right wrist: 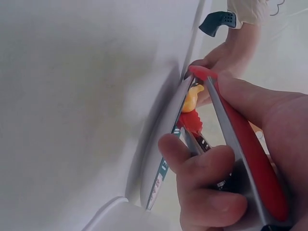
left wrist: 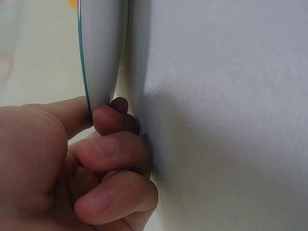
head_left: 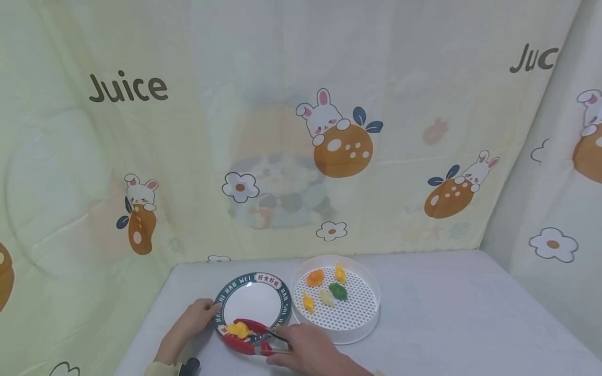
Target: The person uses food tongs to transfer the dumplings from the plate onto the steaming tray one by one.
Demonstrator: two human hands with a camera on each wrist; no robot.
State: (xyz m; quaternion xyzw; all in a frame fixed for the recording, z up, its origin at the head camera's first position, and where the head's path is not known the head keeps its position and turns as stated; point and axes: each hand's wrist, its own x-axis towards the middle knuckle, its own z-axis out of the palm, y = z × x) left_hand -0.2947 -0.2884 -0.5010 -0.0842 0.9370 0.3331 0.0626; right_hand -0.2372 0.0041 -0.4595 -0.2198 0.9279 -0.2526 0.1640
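Observation:
My left hand (head_left: pixel 196 317) pinches the left rim of a white plate (head_left: pixel 256 303) with a dark green lettered border; in the left wrist view the thumb lies over the rim (left wrist: pixel 85 62) and the fingers curl beneath. My right hand (head_left: pixel 310 345) grips red-tipped metal tongs (head_left: pixel 251 326) over the plate's near edge. Between the tong tips sits a small yellow dumpling-shaped piece (head_left: pixel 239 329), at the plate's near-left border. Whether the tips squeeze it I cannot tell. In the right wrist view the same yellow piece (right wrist: pixel 191 98) shows beside the red tips.
Right of the plate stands a round white steamer tray (head_left: pixel 357 318) with a perforated base. Several pieces lie in it: an orange one (head_left: pixel 315 278), a green one (head_left: pixel 338 291), a pale one (head_left: pixel 326 298) and two yellow ones. A printed curtain (head_left: pixel 400 209) hangs behind the white table (head_left: pixel 447 313).

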